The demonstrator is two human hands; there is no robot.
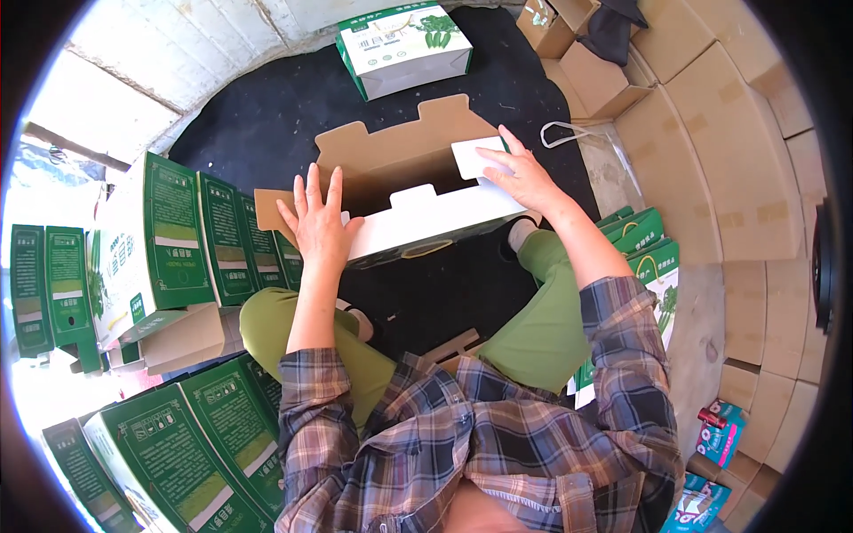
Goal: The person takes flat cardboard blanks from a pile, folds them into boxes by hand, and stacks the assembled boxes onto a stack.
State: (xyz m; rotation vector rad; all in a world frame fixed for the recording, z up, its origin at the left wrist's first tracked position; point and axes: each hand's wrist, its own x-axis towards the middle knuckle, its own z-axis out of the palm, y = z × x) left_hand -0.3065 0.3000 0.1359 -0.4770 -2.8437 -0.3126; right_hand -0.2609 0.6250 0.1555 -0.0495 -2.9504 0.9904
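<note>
A carton (pixel 444 211) stands upright between my knees, its top open, brown inside and white on the near panel. My left hand (pixel 320 224) is spread out at its left end, fingers over the opening by the brown left end flap (pixel 269 211) and thumb near the white panel. My right hand (pixel 526 185) lies at the right end, touching the white end flap (pixel 474 160), with thumb and fingers apart. A tabbed brown far flap (pixel 400 140) stands up behind the opening. Shadow hides the carton's bottom.
Beyond lies a closed green and white carton (pixel 404 53) on black sheeting (pixel 258 124). Green cartons (pixel 182 235) are stacked at my left, with several more (pixel 169 444) nearer. Folded green cartons (pixel 656 266) and a wall of brown boxes (pixel 729 151) are at my right.
</note>
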